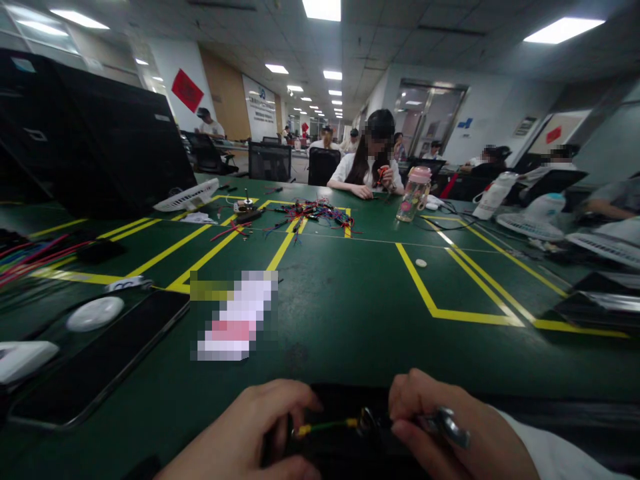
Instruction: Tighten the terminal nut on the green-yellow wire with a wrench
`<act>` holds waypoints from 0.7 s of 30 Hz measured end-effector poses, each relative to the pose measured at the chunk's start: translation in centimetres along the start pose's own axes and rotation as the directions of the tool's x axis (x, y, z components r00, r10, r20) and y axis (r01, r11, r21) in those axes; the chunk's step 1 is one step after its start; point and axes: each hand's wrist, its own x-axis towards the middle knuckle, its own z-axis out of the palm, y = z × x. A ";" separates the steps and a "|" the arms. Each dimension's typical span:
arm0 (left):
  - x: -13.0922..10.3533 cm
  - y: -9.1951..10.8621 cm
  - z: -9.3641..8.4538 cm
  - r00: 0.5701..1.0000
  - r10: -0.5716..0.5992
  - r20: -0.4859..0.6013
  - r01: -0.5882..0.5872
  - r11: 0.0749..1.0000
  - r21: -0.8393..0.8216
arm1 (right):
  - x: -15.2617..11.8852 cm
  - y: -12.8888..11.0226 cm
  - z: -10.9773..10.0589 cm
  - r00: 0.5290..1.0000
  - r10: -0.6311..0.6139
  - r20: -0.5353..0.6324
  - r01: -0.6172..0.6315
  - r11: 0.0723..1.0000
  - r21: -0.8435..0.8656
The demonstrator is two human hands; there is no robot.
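At the bottom edge, my left hand point(250, 430) pinches one end of a thin green wire point(327, 425) with a yellow tip. My right hand point(450, 430) grips a small metal tool point(445, 425) whose tip meets the wire's other end. Both hands sit over a black object point(345, 400) at the near edge of the green table point(350, 300). The lower parts of both hands are cut off by the frame.
A black phone point(100, 363), a white round puck point(95, 313) and a blurred card point(235, 317) lie at left. Coloured wires point(315, 213) pile mid-table near a pink bottle point(414, 193). A person point(373, 157) sits opposite; others work at right. Yellow tape lines point(435, 287) mark the table.
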 end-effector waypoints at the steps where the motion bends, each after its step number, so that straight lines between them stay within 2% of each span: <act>1: 0.0 0.2 0.0 1.000 0.003 -0.001 -0.003 1.000 0.011 | 0.0 0.2 0.1 1.000 -0.006 0.012 0.006 1.000 -0.002; 7: -0.3 -0.8 0.0 0.998 0.033 -0.047 -0.031 0.999 0.042 | 0.0 1.1 0.2 0.993 -0.117 0.014 0.117 0.992 -0.036; 11: 0.0 -1.2 0.2 0.994 0.059 -0.092 -0.050 0.994 0.100 | 0.3 0.9 0.3 0.979 -0.204 -0.026 0.200 0.974 -0.105; 14: 0.4 -1.1 0.5 0.990 0.079 -0.114 -0.065 0.990 0.123 | 0.6 0.5 0.1 0.983 -0.184 0.013 0.185 0.974 -0.132; 19: 0.3 -1.5 0.6 0.985 0.077 -0.151 -0.057 0.989 0.136 | 1.1 0.8 0.0 0.968 -0.247 0.040 0.249 0.966 -0.070; 21: 0.0 -1.7 0.4 0.986 0.095 -0.137 -0.079 0.990 0.114 | 1.1 0.7 -0.2 0.976 -0.212 0.051 0.215 0.975 -0.061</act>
